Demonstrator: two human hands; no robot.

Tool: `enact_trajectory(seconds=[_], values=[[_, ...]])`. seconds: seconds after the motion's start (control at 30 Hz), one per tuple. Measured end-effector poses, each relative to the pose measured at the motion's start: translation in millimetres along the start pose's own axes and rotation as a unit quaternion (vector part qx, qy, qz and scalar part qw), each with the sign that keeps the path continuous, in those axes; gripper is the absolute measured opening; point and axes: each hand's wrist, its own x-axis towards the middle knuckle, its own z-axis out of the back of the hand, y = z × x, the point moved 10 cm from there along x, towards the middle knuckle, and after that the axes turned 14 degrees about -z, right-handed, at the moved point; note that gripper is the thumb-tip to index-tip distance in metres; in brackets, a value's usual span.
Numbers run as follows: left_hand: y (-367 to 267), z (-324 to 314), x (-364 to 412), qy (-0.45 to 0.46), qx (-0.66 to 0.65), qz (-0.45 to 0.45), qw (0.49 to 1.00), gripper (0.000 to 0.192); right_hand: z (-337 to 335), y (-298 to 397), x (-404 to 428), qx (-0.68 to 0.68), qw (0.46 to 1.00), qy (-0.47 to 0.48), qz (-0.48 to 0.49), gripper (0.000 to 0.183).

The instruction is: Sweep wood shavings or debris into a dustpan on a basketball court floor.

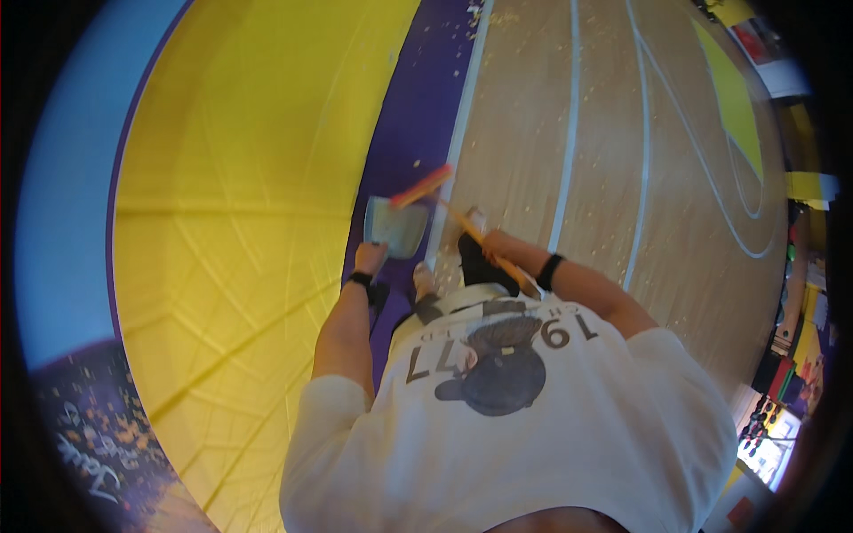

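My left hand (pixel 371 258) is closed around the handle of a pale dustpan (pixel 398 226), which lies low over the purple floor strip beside the yellow wall. In my right hand (pixel 496 244) is the orange handle of a broom (pixel 466 223). The broom's red head (pixel 421 186) is at the upper right edge of the dustpan; whether the two touch is not clear. Small pale scraps (pixel 417 163) dot the floor just beyond the broom head. A dark band circles each wrist.
A padded yellow wall panel (pixel 260 133) stands at the left. The wooden court floor (pixel 520 133) with white lines spreads to the right, with scattered scraps (pixel 496 18) at the top. My feet (pixel 422 278) are just below the dustpan. Shelves and goods line the far right.
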Motion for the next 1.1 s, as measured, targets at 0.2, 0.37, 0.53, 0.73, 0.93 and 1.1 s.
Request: enact_trajectory(seconds=[0.2,0.37,0.53,0.73,0.93,1.1], values=[[32,13,43,-0.097,-0.155,0.146,0.972,0.026,55,44,-125,0.500,0.818,0.228,-0.171,0.016],[-40,60,93,-0.103,-0.235,0.203,0.945,0.022,157,84,-157,0.395,0.915,0.074,0.040,0.020],[-87,90,130,-0.132,-0.294,0.197,0.926,0.026,240,162,-167,0.269,0.931,-0.109,0.220,0.018],[-122,98,225,-0.087,-0.125,0.052,0.987,0.033,301,205,-113,0.554,0.825,-0.004,0.110,0.021],[-174,70,352,0.007,0.050,-0.080,0.995,0.035,271,268,-62,-0.038,0.895,-0.198,0.398,0.021],[-184,62,441,0.061,0.081,-0.075,0.992,0.034,215,243,-7,0.211,0.977,-0.019,0.023,0.017]])
